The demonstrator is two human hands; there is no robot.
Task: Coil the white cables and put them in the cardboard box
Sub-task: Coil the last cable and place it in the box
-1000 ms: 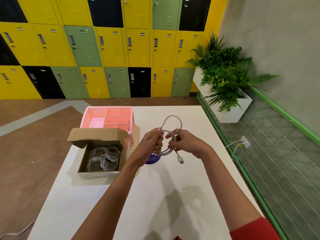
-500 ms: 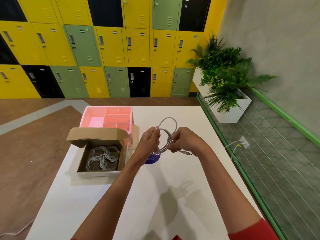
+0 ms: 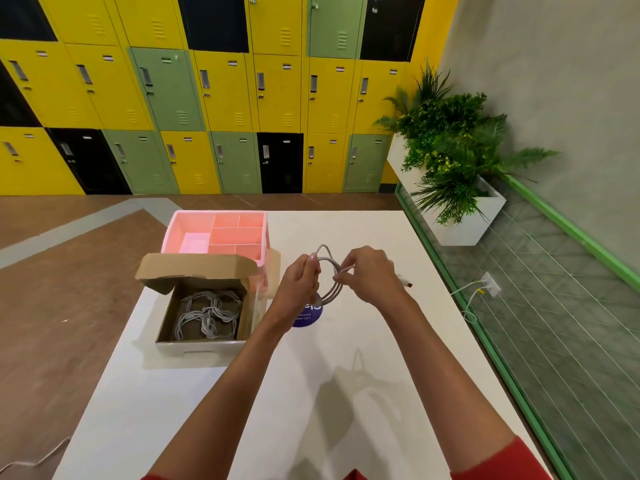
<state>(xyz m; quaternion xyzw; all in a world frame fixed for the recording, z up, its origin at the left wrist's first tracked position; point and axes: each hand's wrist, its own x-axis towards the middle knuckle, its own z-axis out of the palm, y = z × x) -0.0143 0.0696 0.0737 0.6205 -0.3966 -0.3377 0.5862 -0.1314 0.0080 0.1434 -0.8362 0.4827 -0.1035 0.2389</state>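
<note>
Both hands hold one white cable (image 3: 329,271) above the white table (image 3: 311,393), wound into a small loop of several turns. My left hand (image 3: 298,289) pinches the loop's left side. My right hand (image 3: 369,277) grips its right side, and the cable's plug end (image 3: 406,282) sticks out to the right past that hand. To the left stands the open cardboard box (image 3: 204,344), flap raised at the back, with several coiled white cables (image 3: 207,313) lying inside.
A pink divided organiser tray (image 3: 180,230) stands just behind the box. A purple round sticker (image 3: 308,315) lies on the table under my hands. A green-framed glass railing (image 3: 485,341) borders the table's right edge, with a planter (image 3: 460,223) beyond it.
The loop has been wound tighter and smaller. The plug end, which hung below my right hand, now points out to the right. Both hands stayed in about the same place.
</note>
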